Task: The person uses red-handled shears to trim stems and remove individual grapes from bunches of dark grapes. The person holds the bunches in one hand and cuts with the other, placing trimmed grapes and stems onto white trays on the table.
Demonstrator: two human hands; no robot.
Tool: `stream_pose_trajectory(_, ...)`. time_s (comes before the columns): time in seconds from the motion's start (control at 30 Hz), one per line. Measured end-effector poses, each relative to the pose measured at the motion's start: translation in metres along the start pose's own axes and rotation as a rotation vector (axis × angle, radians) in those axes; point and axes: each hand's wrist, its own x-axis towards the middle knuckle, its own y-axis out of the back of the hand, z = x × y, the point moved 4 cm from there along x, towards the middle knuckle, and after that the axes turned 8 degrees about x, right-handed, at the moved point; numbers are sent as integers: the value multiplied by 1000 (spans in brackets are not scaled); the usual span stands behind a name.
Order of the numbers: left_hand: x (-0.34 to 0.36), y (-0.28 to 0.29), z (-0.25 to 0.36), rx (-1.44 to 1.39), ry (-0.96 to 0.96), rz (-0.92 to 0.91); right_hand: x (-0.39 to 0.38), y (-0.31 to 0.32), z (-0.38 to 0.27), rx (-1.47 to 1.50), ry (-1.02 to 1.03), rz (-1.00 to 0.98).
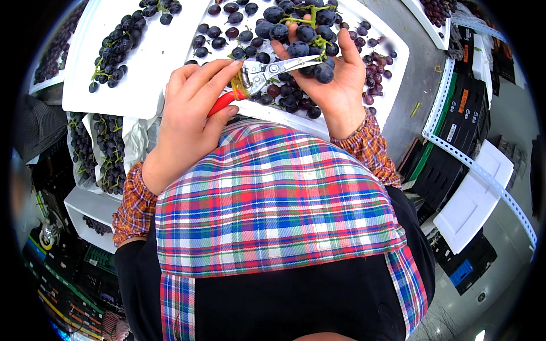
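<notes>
My left hand (187, 113) is closed round small pruning shears (257, 75) with red handles and a yellow wrap near the spring. Their metal blades point right and reach in among the grapes of a dark bunch (305, 34) with green stems. That bunch rests in my right hand (341, 85), palm up, with the fingers curled behind and around it and the thumb raised at the right. Below both hands lies a white foam tray (397, 54) strewn with loose grapes, dark purple (235, 18) on the left and redder (375, 77) on the right.
At the left, a white foam lid (145, 68) carries another dark bunch (116, 50). Below it stands a box of wrapped grape bunches (111, 149). A grey metal table (421, 71) extends to the right, beside black crates (463, 113) and a leaning white panel (475, 199).
</notes>
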Motion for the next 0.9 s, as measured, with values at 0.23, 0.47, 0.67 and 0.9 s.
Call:
stream_pose_trajectory(0.23,0,-1,1,22,-9,-27,-2,-3,7,96,-25,87)
stream_pose_trajectory(0.47,0,-2,1,55,-20,2,-4,3,12,206,-59,160)
stream_pose_trajectory(0.67,0,-2,1,76,-28,65,-6,6,16,58,-66,229)
stream_pose_trajectory(0.9,2,13,0,152,-63,-68,-7,3,8,-287,136,253)
